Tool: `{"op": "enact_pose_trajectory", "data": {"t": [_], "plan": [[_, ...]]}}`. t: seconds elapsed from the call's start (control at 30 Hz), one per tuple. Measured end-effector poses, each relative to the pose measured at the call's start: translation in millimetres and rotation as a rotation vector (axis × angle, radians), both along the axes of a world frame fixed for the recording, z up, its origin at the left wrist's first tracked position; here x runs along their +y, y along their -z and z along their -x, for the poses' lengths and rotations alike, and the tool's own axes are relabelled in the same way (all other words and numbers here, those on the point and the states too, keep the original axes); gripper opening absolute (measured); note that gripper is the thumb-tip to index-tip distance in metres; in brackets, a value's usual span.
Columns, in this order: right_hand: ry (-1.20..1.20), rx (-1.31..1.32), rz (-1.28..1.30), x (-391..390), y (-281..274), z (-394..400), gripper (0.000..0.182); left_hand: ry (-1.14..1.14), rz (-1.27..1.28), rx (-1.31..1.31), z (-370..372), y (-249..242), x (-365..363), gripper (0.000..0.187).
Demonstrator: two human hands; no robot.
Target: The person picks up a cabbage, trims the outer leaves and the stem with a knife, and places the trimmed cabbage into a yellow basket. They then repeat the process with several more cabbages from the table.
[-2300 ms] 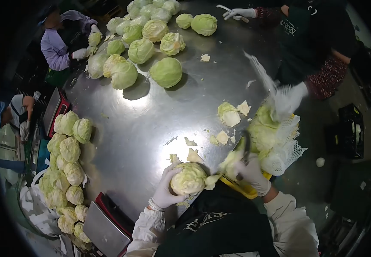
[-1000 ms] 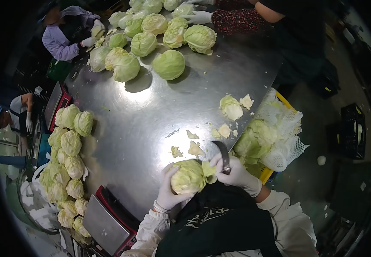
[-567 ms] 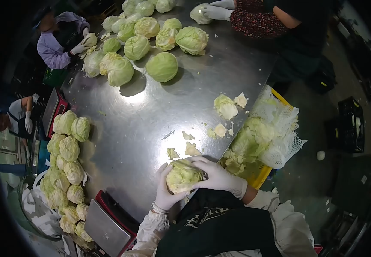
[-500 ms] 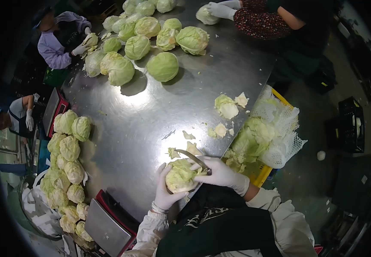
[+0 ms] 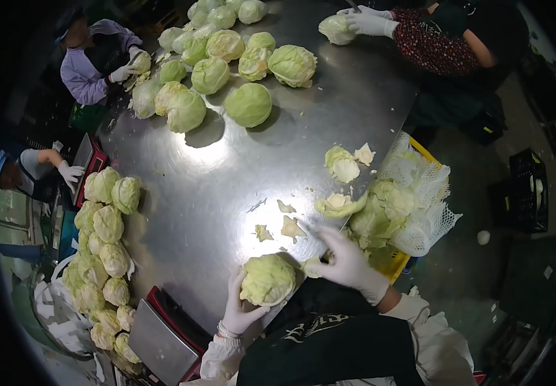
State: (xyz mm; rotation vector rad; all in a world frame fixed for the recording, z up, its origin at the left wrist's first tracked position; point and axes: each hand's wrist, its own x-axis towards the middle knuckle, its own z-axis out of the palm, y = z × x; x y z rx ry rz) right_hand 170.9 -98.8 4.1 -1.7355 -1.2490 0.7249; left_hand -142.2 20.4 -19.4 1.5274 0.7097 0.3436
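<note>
My left hand, in a white glove, grips the side of a trimmed green cabbage at the table's near edge. To its right is my gloved right hand, blurred, with index finger and thumb stretched apart. The curved knife is mostly hidden in that hand, and only a dark bit shows between thumb and fingers. A pale leaf piece is right by the thumb. Beyond this hand, a cut outer leaf lies at the table's right edge. Small leaf scraps are scattered ahead of the cabbage.
Cabbages cover the far part of the metal table. Trimmed ones are piled at the left, near a scale. A yellow crate with leaves and netting stands at the right. Three co-workers are around the table.
My right hand has moved away from the cabbage to the right, and the knife blade no longer shows. A cut leaf now lies at the table's right edge. The cabbage's visible side has changed.
</note>
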Motion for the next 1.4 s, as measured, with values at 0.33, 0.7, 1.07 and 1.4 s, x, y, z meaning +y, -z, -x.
{"op": "enact_pose_trajectory", "data": {"t": [0.33,0.7,1.07,1.4], "plan": [[-0.391,0.413,0.077,26.9,-0.6,71.7,0.072,-0.586,0.821,-0.326,0.4,-34.6,-24.1,0.086],[-0.292,-0.118,-0.2,24.5,-1.5,49.0,0.049,-0.313,-0.464,0.082,-28.3,-12.6,-27.1,0.102],[0.127,-0.137,-0.01,2.2,-10.5,-15.8,0.062,-0.255,0.237,-0.149,5.7,-14.3,-14.6,0.106],[-0.134,0.034,0.065,57.9,7.0,54.9,0.025,-0.27,0.293,-0.183,20.7,9.3,-9.6,0.095]]}}
